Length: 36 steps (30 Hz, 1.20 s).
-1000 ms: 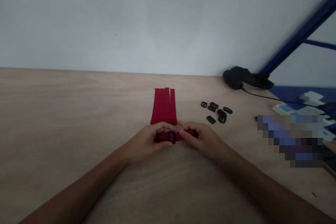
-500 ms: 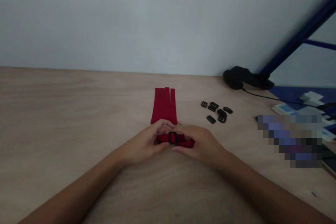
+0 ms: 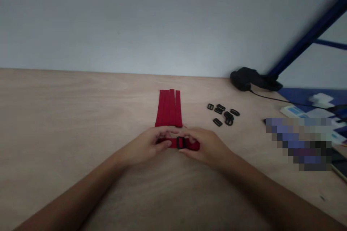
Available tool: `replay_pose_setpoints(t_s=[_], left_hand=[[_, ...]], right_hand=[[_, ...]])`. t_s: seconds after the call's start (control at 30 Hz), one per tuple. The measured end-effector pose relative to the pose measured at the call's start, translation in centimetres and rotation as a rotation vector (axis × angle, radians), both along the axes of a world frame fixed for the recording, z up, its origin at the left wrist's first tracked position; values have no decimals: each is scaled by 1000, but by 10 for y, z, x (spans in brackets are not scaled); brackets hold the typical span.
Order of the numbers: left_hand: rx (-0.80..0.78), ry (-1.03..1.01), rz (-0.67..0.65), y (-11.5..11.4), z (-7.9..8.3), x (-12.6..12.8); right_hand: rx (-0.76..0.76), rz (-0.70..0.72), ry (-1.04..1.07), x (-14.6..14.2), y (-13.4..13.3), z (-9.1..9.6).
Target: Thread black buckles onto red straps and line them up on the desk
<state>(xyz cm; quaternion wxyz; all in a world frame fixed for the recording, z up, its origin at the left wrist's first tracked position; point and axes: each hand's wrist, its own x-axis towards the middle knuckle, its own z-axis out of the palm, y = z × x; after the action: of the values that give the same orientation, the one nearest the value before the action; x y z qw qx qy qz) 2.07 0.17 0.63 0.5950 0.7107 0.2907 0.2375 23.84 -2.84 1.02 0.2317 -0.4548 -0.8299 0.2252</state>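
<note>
A red strap [image 3: 172, 143] lies crosswise between both hands, low over the wooden table [image 3: 67, 115]. A black slide buckle [image 3: 180, 142] sits on it near the middle. My left hand [image 3: 146, 145] pinches the strap's left end with thumb and fingers closed. My right hand [image 3: 206, 146] is closed on the right part of the strap, its fingertips at the buckle. Just behind the hands lies a flat stack of red straps [image 3: 168, 108], pointing away from me.
Several loose black buckles [image 3: 223, 112] lie to the right of the strap stack. A black device with a cable [image 3: 248, 78] sits at the back right against the wall. Blue frame bars and small boxes [image 3: 320, 103] fill the right edge.
The hands drew closer together, then the left hand slid a little left along the strap. The buckle now shows more clearly between the fingertips. The stack and loose buckles stayed put.
</note>
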Motion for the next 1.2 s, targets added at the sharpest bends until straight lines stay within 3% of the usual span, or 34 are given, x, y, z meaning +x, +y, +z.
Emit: replay_pose_setpoints(t_s=[0.2, 0.3, 0.4, 0.53, 0.67, 0.73, 0.93, 1.2], left_hand=[[275, 96, -7, -3, 12, -2], [454, 146, 7, -6, 7, 0], [521, 160, 13, -7, -1, 4], [532, 153, 1, -4, -5, 6], [511, 134, -16, -2, -1, 2], [461, 123, -4, -3, 2, 1], [335, 95, 3, -6, 7, 4], [366, 149, 19, -8, 6, 1]], right_hand=[[2, -9, -41, 1, 1, -3], [7, 11, -30, 0, 2, -5], [-5, 22, -11, -1, 2, -6], [-139, -2, 123, 1, 3, -5], [-422, 13, 407, 4, 4, -3], [-492, -24, 503, 4, 4, -1], [-394, -193, 433, 1, 6, 1], [-488, -130, 491, 5, 6, 5]])
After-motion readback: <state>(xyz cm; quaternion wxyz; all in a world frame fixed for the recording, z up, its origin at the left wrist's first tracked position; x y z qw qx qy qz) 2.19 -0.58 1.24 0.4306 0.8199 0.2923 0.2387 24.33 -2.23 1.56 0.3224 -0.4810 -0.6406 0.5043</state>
